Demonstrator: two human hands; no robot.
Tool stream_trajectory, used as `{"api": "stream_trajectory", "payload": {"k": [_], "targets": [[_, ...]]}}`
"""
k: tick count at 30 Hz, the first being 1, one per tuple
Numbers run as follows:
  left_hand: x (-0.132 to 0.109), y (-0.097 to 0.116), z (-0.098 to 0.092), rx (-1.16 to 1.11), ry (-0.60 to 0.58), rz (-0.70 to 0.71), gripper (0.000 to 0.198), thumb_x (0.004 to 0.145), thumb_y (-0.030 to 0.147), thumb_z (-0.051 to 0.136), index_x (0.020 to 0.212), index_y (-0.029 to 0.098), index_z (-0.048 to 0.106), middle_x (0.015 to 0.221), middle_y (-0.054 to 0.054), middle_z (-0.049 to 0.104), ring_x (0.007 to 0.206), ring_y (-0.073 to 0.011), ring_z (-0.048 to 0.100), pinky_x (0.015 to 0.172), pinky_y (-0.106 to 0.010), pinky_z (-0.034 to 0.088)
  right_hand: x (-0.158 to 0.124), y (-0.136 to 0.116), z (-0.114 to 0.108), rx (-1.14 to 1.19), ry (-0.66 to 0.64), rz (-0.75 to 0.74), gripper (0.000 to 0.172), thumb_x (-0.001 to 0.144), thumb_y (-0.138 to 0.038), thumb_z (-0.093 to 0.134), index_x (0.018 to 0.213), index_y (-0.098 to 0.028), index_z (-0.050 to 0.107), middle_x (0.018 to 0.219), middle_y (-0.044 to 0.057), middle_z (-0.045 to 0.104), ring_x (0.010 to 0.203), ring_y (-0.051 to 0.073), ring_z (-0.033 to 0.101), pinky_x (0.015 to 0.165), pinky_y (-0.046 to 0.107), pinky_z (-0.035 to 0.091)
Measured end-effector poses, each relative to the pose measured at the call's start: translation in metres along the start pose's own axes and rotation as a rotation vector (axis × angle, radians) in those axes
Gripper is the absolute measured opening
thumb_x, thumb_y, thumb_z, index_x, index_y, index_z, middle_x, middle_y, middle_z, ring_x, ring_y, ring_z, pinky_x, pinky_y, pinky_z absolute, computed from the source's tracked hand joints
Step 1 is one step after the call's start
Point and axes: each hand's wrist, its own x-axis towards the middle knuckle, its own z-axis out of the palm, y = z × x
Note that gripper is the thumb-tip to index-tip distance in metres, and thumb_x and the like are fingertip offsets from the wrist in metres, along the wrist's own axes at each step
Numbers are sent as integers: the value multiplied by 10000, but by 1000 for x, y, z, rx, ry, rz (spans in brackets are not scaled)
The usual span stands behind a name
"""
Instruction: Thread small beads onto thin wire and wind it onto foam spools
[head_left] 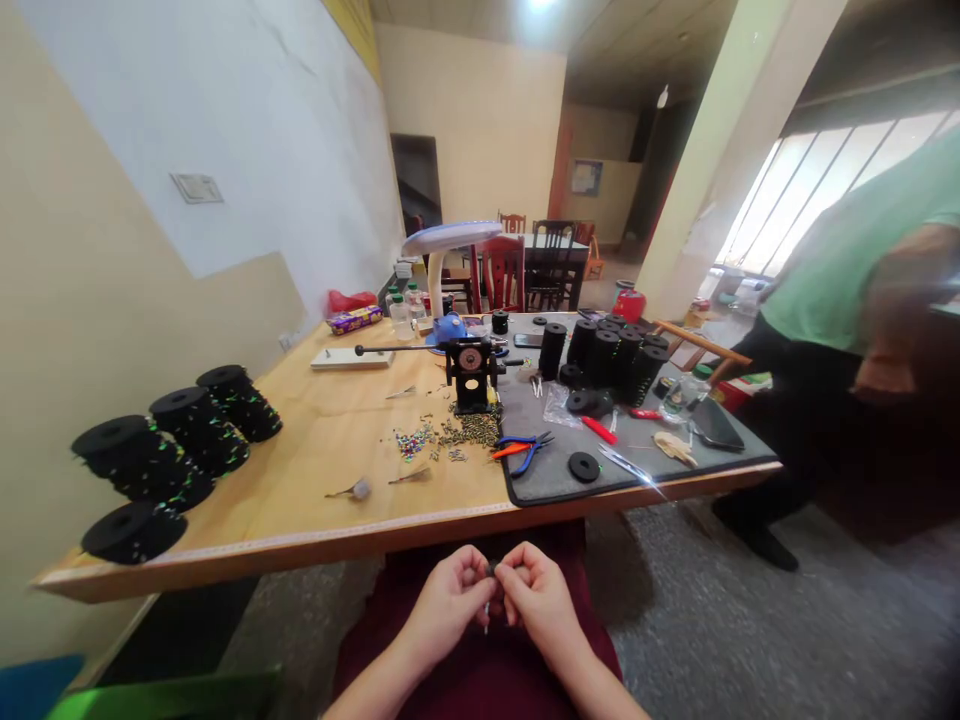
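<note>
Both my hands are over my lap, below the front edge of the wooden table (315, 500). My left hand (448, 598) and my right hand (538, 592) are closed in a pinch, fingertips meeting on a tiny dark piece (491, 570) with a thin pale strand hanging from it. I cannot make out what the piece is. On the table above lie a scatter of small beads and metal bits (450, 435), blue-and-orange pliers (523, 448) and a black hand-crank device (471, 375).
Black spools (180, 440) stand at the table's left, more black spools (607, 355) on a grey mat (555, 475) at right. A desk lamp (442, 245), bottles and a phone (716, 422) are there too. A person in a green shirt (847, 270) stands at right.
</note>
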Motion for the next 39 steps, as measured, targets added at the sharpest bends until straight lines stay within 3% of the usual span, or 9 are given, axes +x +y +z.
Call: {"api": "stream_trajectory", "payload": {"k": [11, 17, 22, 28, 39], "targets": [[-2, -4, 4, 127, 68, 43, 244, 740, 294, 602, 703, 177, 391, 541, 42, 511, 411, -76, 479, 402, -187, 372, -4, 4, -3, -174, 13, -106, 381, 768, -490, 550, 759, -114, 488, 441, -32, 475, 371, 20, 369, 410, 120, 261], [-1, -4, 2, -62, -6, 9, 326, 727, 366, 660, 717, 166, 402, 570, 12, 563, 482, -97, 537, 462, -204, 420, -3, 4, -2, -81, 6, -91, 453, 734, -564, 561, 757, -127, 441, 439, -37, 476, 358, 21, 367, 401, 122, 269], [-3, 1, 1, -285, -12, -123, 343, 694, 323, 720, 848, 141, 473, 679, -10, 610, 586, -96, 588, 524, -181, 418, -1, 2, -2, 38, -8, -18, 536, 665, -632, 593, 763, -136, 413, 406, -58, 439, 340, 15, 337, 380, 116, 231], [-3, 4, 2, -284, 23, -152, 295, 678, 316, 721, 758, 121, 516, 649, -8, 582, 556, -86, 559, 501, -177, 401, 1, 4, -3, 53, -36, 27, 556, 641, -645, 602, 777, -138, 418, 404, -60, 451, 323, 9, 303, 365, 119, 199], [0, 0, -2, -284, 95, -124, 321, 670, 342, 722, 773, 125, 510, 645, 7, 567, 558, -89, 555, 497, -178, 380, -9, -3, -1, 74, -118, 124, 539, 627, -638, 603, 730, -136, 434, 375, -67, 421, 297, 4, 241, 351, 128, 150]]}}
